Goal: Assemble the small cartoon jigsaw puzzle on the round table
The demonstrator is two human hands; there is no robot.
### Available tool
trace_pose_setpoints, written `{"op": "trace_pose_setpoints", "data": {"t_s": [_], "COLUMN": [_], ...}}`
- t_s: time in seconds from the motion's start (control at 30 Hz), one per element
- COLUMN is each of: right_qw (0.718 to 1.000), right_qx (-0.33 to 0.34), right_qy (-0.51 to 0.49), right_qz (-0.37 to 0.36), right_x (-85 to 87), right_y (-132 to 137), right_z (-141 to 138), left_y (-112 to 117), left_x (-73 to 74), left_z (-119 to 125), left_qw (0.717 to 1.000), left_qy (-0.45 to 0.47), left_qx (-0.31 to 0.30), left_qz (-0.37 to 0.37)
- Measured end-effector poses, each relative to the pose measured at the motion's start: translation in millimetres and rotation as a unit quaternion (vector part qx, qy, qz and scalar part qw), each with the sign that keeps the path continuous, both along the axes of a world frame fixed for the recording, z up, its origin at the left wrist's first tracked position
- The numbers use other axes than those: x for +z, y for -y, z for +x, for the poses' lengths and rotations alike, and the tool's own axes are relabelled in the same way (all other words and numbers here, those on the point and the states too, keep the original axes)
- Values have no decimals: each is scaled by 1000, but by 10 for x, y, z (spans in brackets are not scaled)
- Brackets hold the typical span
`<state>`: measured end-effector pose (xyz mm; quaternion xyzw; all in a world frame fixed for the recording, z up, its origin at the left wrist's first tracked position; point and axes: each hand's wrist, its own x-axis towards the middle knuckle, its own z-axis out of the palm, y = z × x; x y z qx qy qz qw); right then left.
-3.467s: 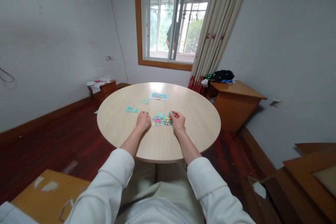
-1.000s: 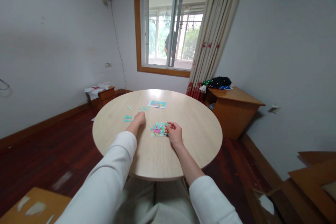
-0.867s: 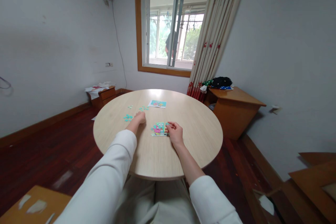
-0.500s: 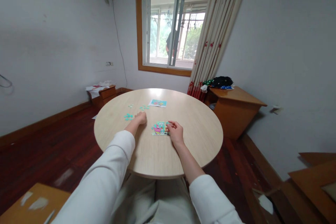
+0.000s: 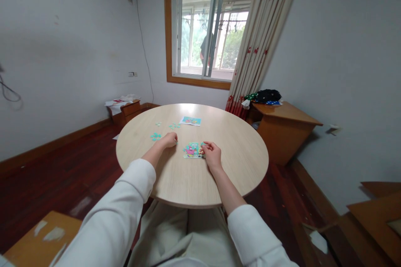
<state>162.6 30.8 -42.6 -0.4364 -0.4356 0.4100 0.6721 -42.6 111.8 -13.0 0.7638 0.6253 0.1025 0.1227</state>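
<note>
A partly assembled jigsaw puzzle (image 5: 194, 151), with pink, teal and yellow artwork, lies flat on the round wooden table (image 5: 188, 187). My right hand (image 5: 213, 156) is at its right edge, fingers curled together on the puzzle's border. To the left of the puzzle, my left hand (image 5: 168, 140) is low over the table. Its fingers are pinched on a small teal puzzle piece (image 5: 176, 143), mostly hidden by the fingertips. Loose teal pieces (image 5: 155, 136) lie just beyond my left hand.
Farther back are more loose pieces (image 5: 174, 126), a small pale group of pieces (image 5: 158, 124) and a printed picture sheet (image 5: 191, 121). A wooden desk (image 5: 285, 129) with dark cloth (image 5: 266, 96) stands at the right. A person (image 5: 205, 50) is visible beyond the window.
My left hand has moved away from the loose teal pieces towards the puzzle, with a piece now showing at its fingertips. My right hand stays at the puzzle's right edge. The view shifted slightly.
</note>
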Motion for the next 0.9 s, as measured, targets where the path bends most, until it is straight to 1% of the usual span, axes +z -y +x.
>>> {"op": "trace_pose_setpoints", "data": {"t_s": [0.07, 0.13, 0.2, 0.3, 0.4, 0.5, 0.6, 0.67, 0.77, 0.9], "right_qw": [1000, 1000, 1000, 1000, 1000, 1000, 1000, 1000, 999, 1000], "right_qx": [-2, -4, -6, -7, -6, -3, -3, -4, -3, -2], "right_qy": [3, 4, 3, 9, 18, 22, 23, 28, 31, 27], "right_qz": [-2, -1, 4, 8, 8, 7, 7, 10, 12, 7], "right_x": [-3, -9, -20, -47, -79, -106, -126, -135, -141, -131], "right_y": [8, 17, 24, 25, 14, -3, -12, -13, -5, 12], "right_z": [-4, -10, -20, -34, -42, -44, -40, -34, -22, -14], "left_y": [105, 219, 330, 478, 596, 675, 726, 754, 791, 819], "left_x": [-17, -40, -75, -155, -244, -292, -291, -280, -276, -310], "left_z": [-21, -46, -69, -85, -70, -46, -28, -18, -6, 0], "left_qw": [1000, 997, 993, 986, 977, 982, 990, 992, 993, 993], "left_qy": [17, 58, 99, 161, 201, 172, 114, 93, 86, 88], "left_qx": [-24, -53, -60, -47, -14, 15, 40, 51, 53, 40], "left_qz": [-8, -16, -11, 19, 63, 72, 74, 74, 68, 68]}}
